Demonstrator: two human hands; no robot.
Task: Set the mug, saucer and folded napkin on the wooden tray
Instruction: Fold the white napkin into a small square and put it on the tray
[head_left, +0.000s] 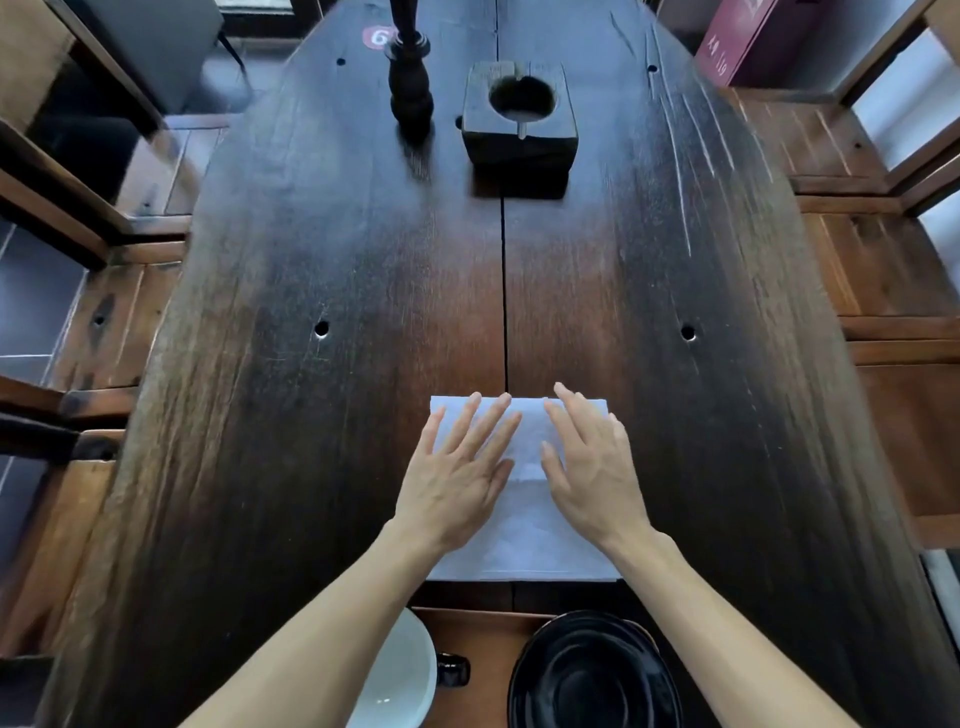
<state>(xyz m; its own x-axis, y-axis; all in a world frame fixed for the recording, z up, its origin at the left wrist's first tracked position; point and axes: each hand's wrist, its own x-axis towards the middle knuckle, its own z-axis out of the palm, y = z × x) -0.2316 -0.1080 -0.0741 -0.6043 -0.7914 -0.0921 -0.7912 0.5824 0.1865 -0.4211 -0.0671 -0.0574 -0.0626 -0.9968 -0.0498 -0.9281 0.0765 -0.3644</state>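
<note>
At the bottom of the frame, the wooden tray already holds the white mug and black saucer. Just above it, the white napkin lies flat on the dark table, its long side running up the frame. Both hands press on it with fingers spread, holding nothing: left hand, right hand. At the top stand a wooden block and a dark post, well away.

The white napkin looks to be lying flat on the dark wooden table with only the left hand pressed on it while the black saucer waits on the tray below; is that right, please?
Not quite: both hands are on the white napkin, the left hand and the right hand, palms down and fingers spread. The head view shows this. The rest stands: the napkin lies flat on the dark wooden table, and the black saucer sits on the tray nearer the person.
</note>
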